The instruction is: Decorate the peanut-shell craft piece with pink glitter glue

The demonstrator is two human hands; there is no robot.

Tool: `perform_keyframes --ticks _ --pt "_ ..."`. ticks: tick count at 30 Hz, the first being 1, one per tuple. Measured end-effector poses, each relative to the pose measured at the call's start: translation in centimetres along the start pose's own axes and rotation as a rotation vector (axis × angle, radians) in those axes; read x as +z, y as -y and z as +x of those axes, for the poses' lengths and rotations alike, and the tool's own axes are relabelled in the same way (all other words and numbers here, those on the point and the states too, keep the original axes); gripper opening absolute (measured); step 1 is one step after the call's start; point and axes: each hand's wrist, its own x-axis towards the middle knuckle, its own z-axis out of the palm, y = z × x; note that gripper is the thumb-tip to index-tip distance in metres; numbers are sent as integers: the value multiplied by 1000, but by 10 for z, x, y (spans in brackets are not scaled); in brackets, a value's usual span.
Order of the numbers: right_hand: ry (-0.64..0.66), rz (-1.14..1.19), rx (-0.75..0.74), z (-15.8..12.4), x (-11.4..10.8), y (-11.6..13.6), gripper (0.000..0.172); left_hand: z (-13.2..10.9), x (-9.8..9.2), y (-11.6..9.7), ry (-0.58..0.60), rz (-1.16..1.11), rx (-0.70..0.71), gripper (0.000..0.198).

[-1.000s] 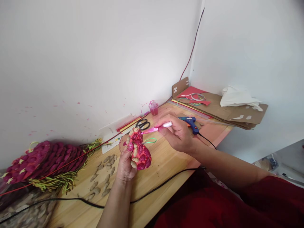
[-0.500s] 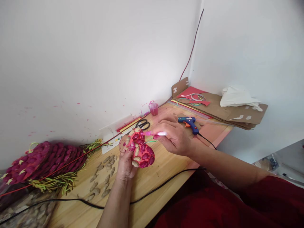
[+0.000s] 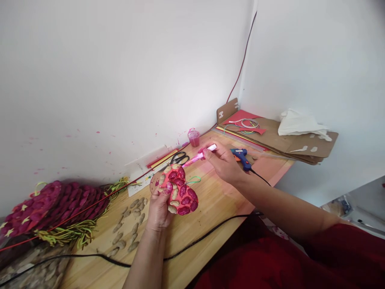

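My left hand grips a red craft piece studded with peanut shells, several of them painted magenta, with a green loop at its side. It is held just above the wooden table. My right hand pinches a paint brush with a white handle and pink-stained tip. The brush tip points down-left and sits just above the upper edge of the craft piece.
Black scissors and a small pot of pink paint lie by the wall. A blue glue gun rests behind my right hand. Loose peanut shells, finished magenta pieces, a black cable, and stacked cardboard surround them.
My right hand has lifted and drawn the brush back toward the upper right, off the craft piece. My left hand has tilted the piece slightly.
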Motion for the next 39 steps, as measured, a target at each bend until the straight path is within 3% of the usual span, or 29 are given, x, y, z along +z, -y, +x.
perform_keyframes --ticks 19,29,36,39 --pt "3 27 57 2 -1 -3 33 -4 5 0 -39 112 19 57" --pt "151 -380 -377 -4 -7 11 10 -2 -6 6 -94 389 79 50" --pt "288 -630 -556 -7 -9 10 10 -1 -3 5 -85 403 121 45" --pt "276 -631 -576 -10 -9 9 11 0 -2 5 -81 391 123 42"
